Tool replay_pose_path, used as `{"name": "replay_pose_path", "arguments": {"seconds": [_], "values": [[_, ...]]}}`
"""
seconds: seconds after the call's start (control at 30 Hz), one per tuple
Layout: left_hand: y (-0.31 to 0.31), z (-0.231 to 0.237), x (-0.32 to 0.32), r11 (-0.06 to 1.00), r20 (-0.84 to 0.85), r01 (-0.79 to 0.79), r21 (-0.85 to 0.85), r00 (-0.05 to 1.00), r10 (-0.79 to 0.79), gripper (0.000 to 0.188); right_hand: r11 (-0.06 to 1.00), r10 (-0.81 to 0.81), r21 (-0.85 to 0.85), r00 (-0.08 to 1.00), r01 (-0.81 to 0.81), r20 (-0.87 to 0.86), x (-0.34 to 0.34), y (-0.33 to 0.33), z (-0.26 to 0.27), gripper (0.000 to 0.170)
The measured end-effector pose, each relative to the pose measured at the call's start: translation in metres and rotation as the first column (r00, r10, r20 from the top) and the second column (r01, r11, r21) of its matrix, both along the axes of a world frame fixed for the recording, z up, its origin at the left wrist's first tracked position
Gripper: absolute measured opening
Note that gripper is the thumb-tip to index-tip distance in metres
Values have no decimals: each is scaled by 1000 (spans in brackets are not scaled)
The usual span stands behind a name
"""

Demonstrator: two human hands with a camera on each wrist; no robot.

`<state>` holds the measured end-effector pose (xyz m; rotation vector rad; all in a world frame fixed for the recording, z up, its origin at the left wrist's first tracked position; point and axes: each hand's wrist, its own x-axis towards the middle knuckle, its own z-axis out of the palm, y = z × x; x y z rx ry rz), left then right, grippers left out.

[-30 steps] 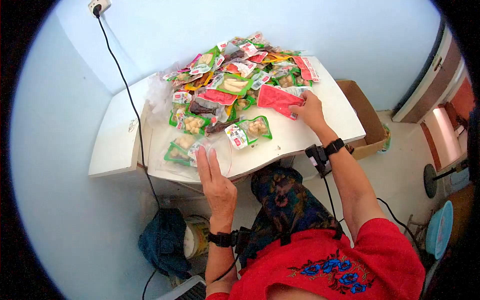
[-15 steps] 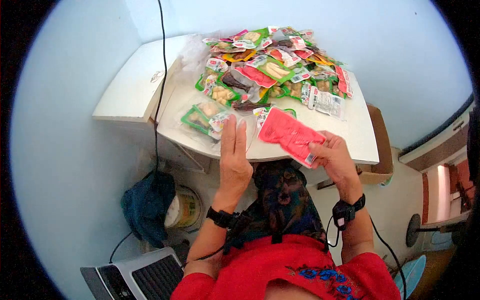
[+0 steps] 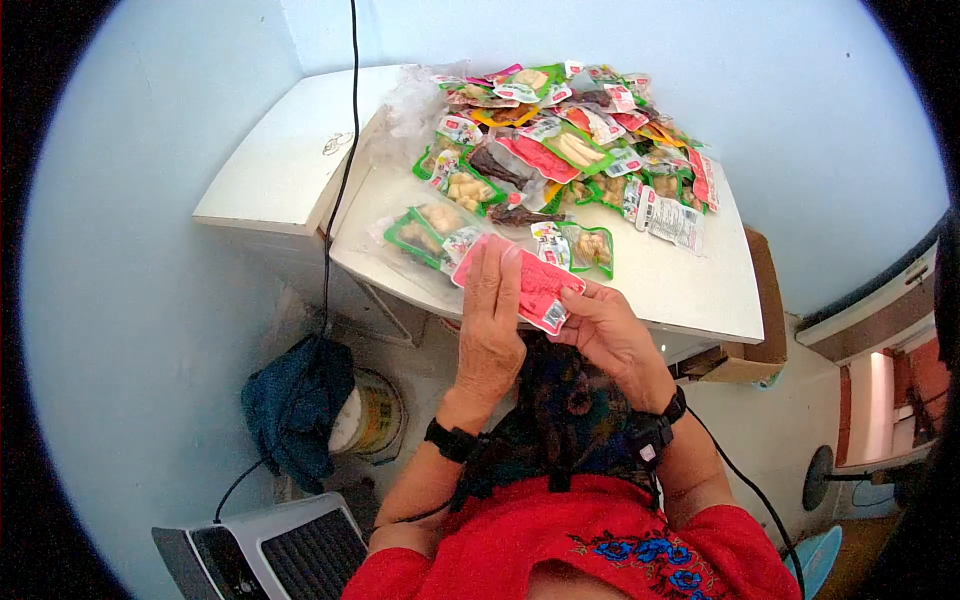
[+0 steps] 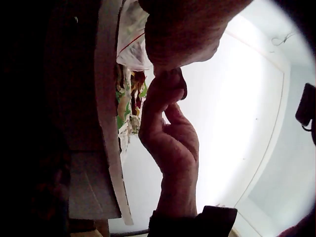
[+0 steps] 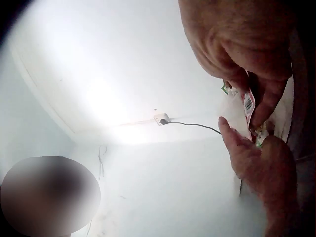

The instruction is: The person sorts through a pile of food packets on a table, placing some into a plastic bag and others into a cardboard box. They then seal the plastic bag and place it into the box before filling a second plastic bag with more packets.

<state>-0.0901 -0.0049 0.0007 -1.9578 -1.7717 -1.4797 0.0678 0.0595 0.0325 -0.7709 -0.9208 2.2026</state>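
Observation:
Held by my right hand (image 3: 620, 340), pinched at its right end between thumb and fingers, is a flat red food packet (image 3: 545, 288) with a barcode corner. My left hand (image 3: 490, 335) has its fingers extended across the packet's left end, at the mouth of a clear plastic bag (image 3: 398, 262); its thumb is hidden in the head view. Green-edged food packets (image 3: 420, 232) lie inside that bag, near the table's front edge. In the right wrist view, the red packet's edge (image 5: 248, 106) shows between right thumb and fingers, with the left hand (image 5: 266, 165) close below.
A large heap of mixed food packets (image 3: 560, 130) covers the table's back (image 3: 715, 290). One loose green-edged packet (image 3: 590, 250) lies just beyond the hands. Crumpled clear plastic (image 3: 415, 110) sits left of the heap. A cardboard box (image 3: 765, 300) stands right of the table; a black cable (image 3: 350, 150) hangs at left.
My right hand has lifted the red packet off the table by the heap and brought it left to my left hand. My left hand stays by the clear bag. The head view has shifted.

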Motion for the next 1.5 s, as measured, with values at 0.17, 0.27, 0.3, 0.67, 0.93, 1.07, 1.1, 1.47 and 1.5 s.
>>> {"name": "replay_pose_path", "arguments": {"seconds": [0.17, 0.27, 0.3, 0.67, 0.93, 1.07, 1.1, 1.47, 1.5], "values": [[-1, -1, 1, 1000, 31, 23, 16, 999, -23, 63, 999, 37, -15, 976, -41, -215, -23, 4, -11, 32], [-2, 1, -1, 999, 32, 28, 26, 999, -29, 60, 999, 33, 32, 975, -26, -221, -39, 3, -6, 36], [-1, 1, -2, 999, 35, 28, 35, 999, -29, 60, 999, 26, 49, 977, -16, -210, -44, 2, -4, 37], [-2, -1, -2, 999, 13, 26, 47, 1000, -26, 60, 999, -41, -20, 947, 37, -320, -91, 21, -34, 27], [-5, 0, -3, 998, 3, 57, 16, 998, -57, 59, 994, -103, 4, 932, 112, -347, -113, 28, -30, 29], [-6, -3, -5, 998, -8, 57, 3, 998, -57, 61, 987, -144, 27, 952, 157, -272, -105, 14, -16, 28], [-10, 0, -7, 998, -57, 56, -1, 997, -56, 60, 984, -160, 38, 959, 173, -232, -101, 11, -15, 27], [-56, -29, -41, 991, -198, -36, -129, 980, 10, 72, 598, -552, 799, 755, 64, 353, -28, 37, -12, 22], [-53, -28, -42, 991, -208, -63, -121, 977, 37, 72, 398, -637, 917, 724, 15, 264, -30, 42, -19, 25]]}}
